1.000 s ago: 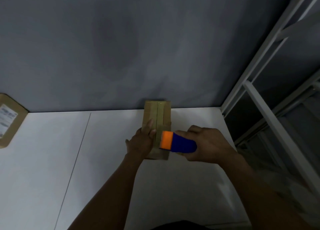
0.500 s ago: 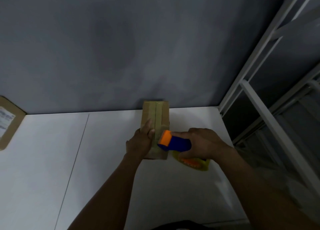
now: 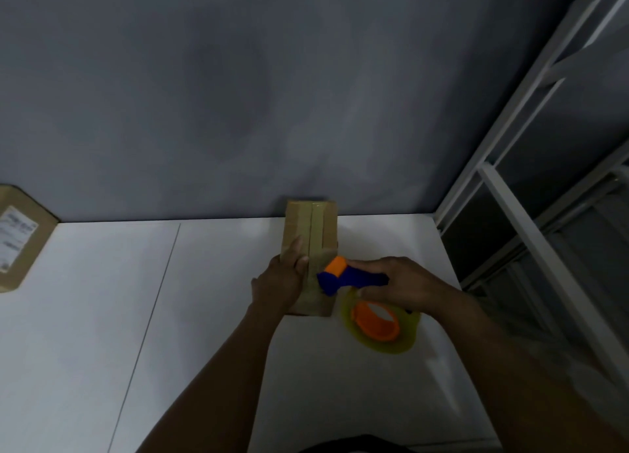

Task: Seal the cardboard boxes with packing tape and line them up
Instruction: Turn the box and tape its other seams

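A narrow brown cardboard box (image 3: 313, 227) lies lengthwise on the white table (image 3: 204, 316), its far end against the grey wall. A strip of tape runs along its top seam. My left hand (image 3: 280, 282) rests on the box's near left part with the fingers laid along the top. My right hand (image 3: 401, 284) grips the blue handle of a tape dispenser (image 3: 343, 279), whose orange and blue head touches the box's near right top. Its yellowish tape roll (image 3: 381, 323) with an orange core hangs to the right of the box, just above the table.
A second cardboard box (image 3: 20, 238) with a white label stands at the left edge against the wall. A white metal frame (image 3: 510, 197) rises past the table's right edge. A seam (image 3: 153, 316) runs down the tabletop on the left.
My right hand has tilted the dispenser and drawn it toward the box's near end, so the tape roll has come into view on the right. My left hand stays on the box.
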A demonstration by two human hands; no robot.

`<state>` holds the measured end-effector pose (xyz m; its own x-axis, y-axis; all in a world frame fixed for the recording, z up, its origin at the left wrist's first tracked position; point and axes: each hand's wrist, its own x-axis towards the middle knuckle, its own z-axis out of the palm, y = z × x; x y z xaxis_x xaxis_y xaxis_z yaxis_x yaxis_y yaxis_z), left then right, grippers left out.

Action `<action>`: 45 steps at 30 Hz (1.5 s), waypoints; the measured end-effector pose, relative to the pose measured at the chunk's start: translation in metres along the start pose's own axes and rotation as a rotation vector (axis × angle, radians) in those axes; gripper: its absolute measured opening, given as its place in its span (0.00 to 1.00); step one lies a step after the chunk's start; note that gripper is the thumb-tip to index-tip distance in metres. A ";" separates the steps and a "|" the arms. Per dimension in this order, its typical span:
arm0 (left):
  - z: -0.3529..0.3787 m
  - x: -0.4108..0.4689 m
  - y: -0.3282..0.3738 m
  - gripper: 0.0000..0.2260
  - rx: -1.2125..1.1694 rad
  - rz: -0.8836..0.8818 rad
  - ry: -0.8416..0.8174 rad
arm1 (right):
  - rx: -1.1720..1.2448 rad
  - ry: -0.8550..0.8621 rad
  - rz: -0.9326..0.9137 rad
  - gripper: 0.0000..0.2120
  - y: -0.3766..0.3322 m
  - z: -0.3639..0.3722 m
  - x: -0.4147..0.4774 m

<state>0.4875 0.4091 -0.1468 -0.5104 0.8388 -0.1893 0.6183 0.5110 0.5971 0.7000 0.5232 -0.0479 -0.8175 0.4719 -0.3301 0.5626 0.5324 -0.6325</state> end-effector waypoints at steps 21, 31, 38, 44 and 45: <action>-0.013 -0.006 0.009 0.24 0.122 -0.075 -0.074 | -0.309 0.019 -0.107 0.30 0.010 -0.018 -0.006; -0.017 -0.007 0.014 0.24 0.137 -0.098 -0.073 | -0.286 0.041 0.038 0.31 0.039 -0.042 -0.034; -0.017 -0.008 0.015 0.24 0.113 -0.072 -0.059 | -0.406 0.077 -0.019 0.32 0.036 -0.034 -0.032; -0.027 -0.010 0.009 0.24 0.194 -0.072 -0.061 | -0.381 0.070 -0.068 0.32 0.033 -0.029 -0.034; -0.029 -0.010 0.006 0.24 0.216 -0.074 -0.057 | -0.365 0.076 -0.075 0.32 0.033 -0.028 -0.034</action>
<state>0.4789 0.3986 -0.1185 -0.5287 0.8035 -0.2738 0.6967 0.5950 0.4008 0.7496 0.5445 -0.0376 -0.8544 0.4654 -0.2310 0.5194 0.7763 -0.3572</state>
